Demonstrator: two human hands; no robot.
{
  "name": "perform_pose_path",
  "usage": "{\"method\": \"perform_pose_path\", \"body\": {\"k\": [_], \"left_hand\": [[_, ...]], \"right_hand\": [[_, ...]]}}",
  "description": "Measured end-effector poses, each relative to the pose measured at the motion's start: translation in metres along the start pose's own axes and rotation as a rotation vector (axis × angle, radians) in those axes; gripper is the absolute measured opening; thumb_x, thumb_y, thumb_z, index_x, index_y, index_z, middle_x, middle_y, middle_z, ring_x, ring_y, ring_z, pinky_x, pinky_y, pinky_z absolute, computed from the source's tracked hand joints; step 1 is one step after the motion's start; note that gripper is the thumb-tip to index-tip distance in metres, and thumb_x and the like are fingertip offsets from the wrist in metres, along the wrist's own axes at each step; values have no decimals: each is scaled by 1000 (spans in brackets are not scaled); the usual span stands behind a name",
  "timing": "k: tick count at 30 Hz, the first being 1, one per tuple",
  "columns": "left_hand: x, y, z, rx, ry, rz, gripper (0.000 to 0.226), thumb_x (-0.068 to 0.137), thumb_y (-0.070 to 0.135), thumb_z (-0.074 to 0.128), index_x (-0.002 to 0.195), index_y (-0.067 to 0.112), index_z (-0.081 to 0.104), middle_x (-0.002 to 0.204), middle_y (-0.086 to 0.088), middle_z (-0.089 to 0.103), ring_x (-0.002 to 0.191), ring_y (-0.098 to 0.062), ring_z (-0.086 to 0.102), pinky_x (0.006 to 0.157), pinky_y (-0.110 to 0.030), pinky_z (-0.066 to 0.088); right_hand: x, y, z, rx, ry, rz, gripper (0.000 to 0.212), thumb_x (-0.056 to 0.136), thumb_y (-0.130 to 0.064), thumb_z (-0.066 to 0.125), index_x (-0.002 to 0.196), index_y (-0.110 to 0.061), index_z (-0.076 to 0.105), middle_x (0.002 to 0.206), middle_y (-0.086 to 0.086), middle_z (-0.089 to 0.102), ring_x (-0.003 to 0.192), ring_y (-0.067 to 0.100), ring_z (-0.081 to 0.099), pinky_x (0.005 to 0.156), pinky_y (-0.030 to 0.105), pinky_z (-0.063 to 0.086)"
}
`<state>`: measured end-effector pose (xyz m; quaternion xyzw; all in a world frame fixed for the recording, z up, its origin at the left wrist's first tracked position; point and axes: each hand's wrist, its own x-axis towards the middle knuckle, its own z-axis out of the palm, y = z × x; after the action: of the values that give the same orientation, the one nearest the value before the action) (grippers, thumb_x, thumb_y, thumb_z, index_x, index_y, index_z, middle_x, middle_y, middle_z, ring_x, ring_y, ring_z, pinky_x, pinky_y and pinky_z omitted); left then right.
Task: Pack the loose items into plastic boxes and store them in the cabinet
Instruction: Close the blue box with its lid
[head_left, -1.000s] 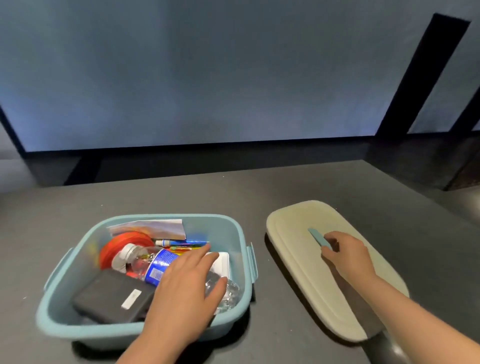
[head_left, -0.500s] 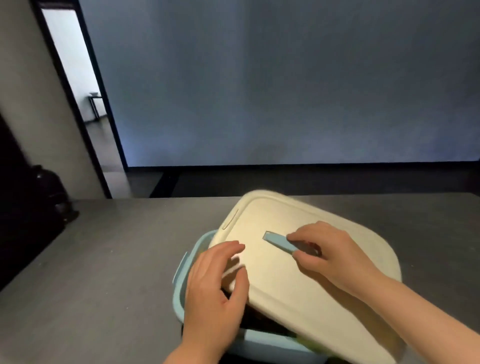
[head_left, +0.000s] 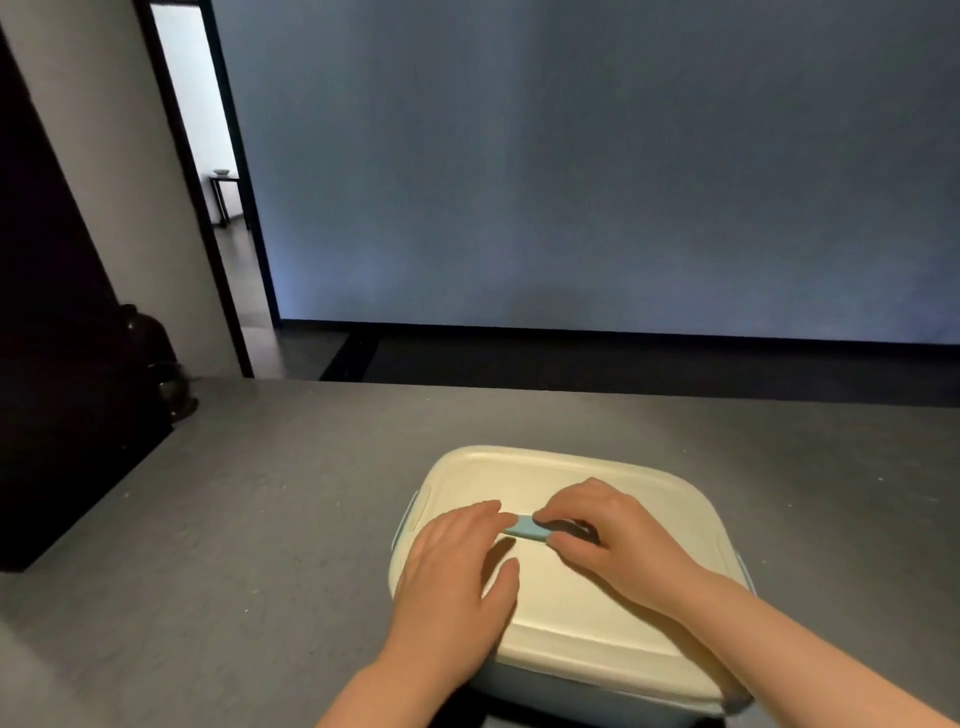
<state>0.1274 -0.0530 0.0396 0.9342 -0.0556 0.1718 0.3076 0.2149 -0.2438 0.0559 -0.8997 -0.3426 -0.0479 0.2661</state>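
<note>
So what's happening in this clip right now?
A person is closing up a light blue plastic box on a grey table. The cream lid sits on top of the box, covering its contents. The right hand pinches the small blue handle at the lid's centre, while the left hand rests flat on the lid beside it. Whether the lid is fully seated cannot be told.

Cream lid (head_left: 582, 613) (pale blue handle (head_left: 524, 530)), grey table (head_left: 260, 519).

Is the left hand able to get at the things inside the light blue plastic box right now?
Probably not: the cream plastic lid covers the light blue plastic box, and the left hand lies flat on top of it.
</note>
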Motion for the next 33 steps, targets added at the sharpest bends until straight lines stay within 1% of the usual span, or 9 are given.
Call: {"method": "perform_pose_path", "body": {"k": [4, 10, 16, 22, 25, 27, 29, 31, 33], "left_hand": [[19, 21, 13, 5, -65, 25, 41, 92, 45, 43, 132, 44, 39, 144, 25, 33, 133, 1, 27, 109, -19, 17], [36, 37, 41, 41, -163, 80, 46, 91, 50, 44, 136, 42, 38, 147, 23, 31, 134, -1, 28, 112, -23, 20], [48, 62, 73, 88, -243, 197, 48, 93, 54, 37, 139, 40, 35, 151, 20, 26, 139, -4, 22, 113, -23, 15], [52, 60, 83, 224, -324, 261, 77, 75, 67, -1, 145, 43, 21, 155, 22, 10, 145, -5, 3, 115, -28, 0], [53, 60, 82, 234, -331, 253, 79, 74, 67, -3, 145, 43, 20, 155, 22, 9, 145, -5, 1, 116, -30, 0], [53, 61, 81, 244, -338, 250, 78, 74, 67, -3, 145, 43, 20, 156, 22, 9, 145, -5, 1, 116, -31, 1], [52, 61, 81, 258, -343, 252, 78, 74, 66, -6, 145, 44, 17, 156, 23, 7, 145, -4, -1, 117, -30, 0], [51, 62, 81, 263, -346, 252, 78, 74, 66, -6, 146, 44, 15, 155, 23, 5, 144, -3, -2, 117, -30, 0], [51, 61, 80, 264, -349, 251, 77, 74, 66, -5, 145, 44, 15, 155, 24, 5, 144, -3, -3, 117, -29, -1]], "right_hand": [[-9, -6, -3, 3, 5, 36, 21, 92, -31, 60, 111, -32, 67, 105, -21, 65, 100, -1, 52, 87, 15, 43], [-52, 9, -19, -128, 234, 301, 27, 93, -29, 57, 119, -31, 63, 125, -17, 59, 119, 4, 48, 103, 23, 36], [-89, 15, -11, -156, 76, 617, 54, 101, -44, 29, 152, -29, 17, 160, -13, 5, 147, 6, -1, 119, 28, 3], [-93, 18, -4, -67, 136, 674, 57, 102, -42, 30, 153, -30, 8, 159, -16, -7, 144, 0, -13, 118, 26, -7], [-99, 18, -1, 302, 385, 839, 78, 93, -43, 54, 153, -32, 5, 159, -14, 2, 147, 7, 1, 119, 30, 11], [-103, 19, 1, 667, 506, 988, 89, 84, -39, 69, 152, -28, 12, 155, -7, 26, 140, 15, 29, 111, 31, 30], [-107, 24, 4, 893, 527, 1045, 81, 78, -34, 76, 145, -22, 33, 135, -3, 54, 116, 15, 57, 94, 29, 48], [-108, 25, 5, 914, 571, 1012, 60, 77, -27, 79, 130, -20, 52, 112, -5, 67, 96, 10, 66, 76, 22, 55], [-107, 23, 5, 824, 641, 958, 55, 77, -23, 79, 125, -25, 54, 109, -12, 65, 94, 2, 64, 67, 12, 51]]}}
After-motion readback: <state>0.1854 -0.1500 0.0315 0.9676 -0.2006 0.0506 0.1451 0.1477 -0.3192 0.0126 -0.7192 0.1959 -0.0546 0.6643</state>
